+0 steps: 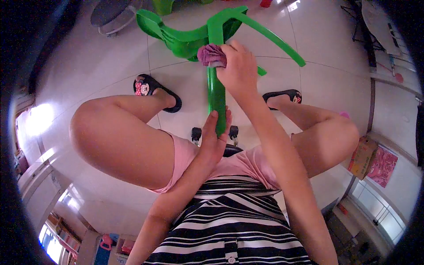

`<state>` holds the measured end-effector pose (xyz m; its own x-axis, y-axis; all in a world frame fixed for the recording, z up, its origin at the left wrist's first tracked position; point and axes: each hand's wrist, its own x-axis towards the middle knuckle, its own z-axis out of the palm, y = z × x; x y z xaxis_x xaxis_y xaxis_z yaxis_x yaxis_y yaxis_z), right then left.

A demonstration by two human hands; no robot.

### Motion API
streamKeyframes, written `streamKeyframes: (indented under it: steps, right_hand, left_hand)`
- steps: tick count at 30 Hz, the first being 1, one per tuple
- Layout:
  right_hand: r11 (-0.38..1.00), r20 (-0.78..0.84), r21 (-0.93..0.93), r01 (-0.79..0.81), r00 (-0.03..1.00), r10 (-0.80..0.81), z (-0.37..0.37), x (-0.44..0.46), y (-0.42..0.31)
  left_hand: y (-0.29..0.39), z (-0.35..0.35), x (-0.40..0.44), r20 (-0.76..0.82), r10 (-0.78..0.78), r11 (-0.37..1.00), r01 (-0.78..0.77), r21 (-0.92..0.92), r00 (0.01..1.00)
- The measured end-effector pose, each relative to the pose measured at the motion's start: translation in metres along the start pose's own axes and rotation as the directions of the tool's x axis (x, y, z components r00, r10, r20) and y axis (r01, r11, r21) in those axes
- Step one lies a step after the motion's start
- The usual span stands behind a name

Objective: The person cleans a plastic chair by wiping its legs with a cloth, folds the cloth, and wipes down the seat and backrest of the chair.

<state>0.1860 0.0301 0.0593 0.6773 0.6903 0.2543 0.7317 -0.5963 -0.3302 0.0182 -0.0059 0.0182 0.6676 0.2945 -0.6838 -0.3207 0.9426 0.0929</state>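
Observation:
A green plastic child's chair (190, 42) is tipped over in front of me, one of its legs (216, 90) pointing toward my lap. My left hand (215, 132) grips that leg near its end, with the thumb along the top. Higher up the same leg, my right hand (239, 70) is closed around a bunched purple cloth (211, 55) and presses it on the green plastic. Another curved chair leg (278, 39) sticks out to the right. The right palm and part of the cloth are hidden.
I sit with my feet in black slippers (148, 90) on the pale tiled floor (115, 84). Castors (196, 133) show under my seat. A round dark stool (108, 15) and another green piece (170, 5) stand ahead. A cardboard box (364, 157) lies at the right.

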Motion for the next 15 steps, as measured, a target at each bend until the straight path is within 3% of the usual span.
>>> streamKeyframes:
  steps: [8, 15]
  right_hand:
    - [0.996, -0.048, -0.090, 0.017, 0.999, -0.021, 0.012, 0.032, 0.007]
    - [0.999, -0.085, -0.029, -0.043, 0.996, 0.040, 0.019, 0.052, 0.009]
  left_hand:
    - [-0.001, 0.003, 0.000, -0.042, -0.008, 1.000, 0.009, 0.006, 0.999]
    - [0.001, 0.007, -0.003, -0.139, -0.035, 0.992, 0.052, 0.119, 0.990]
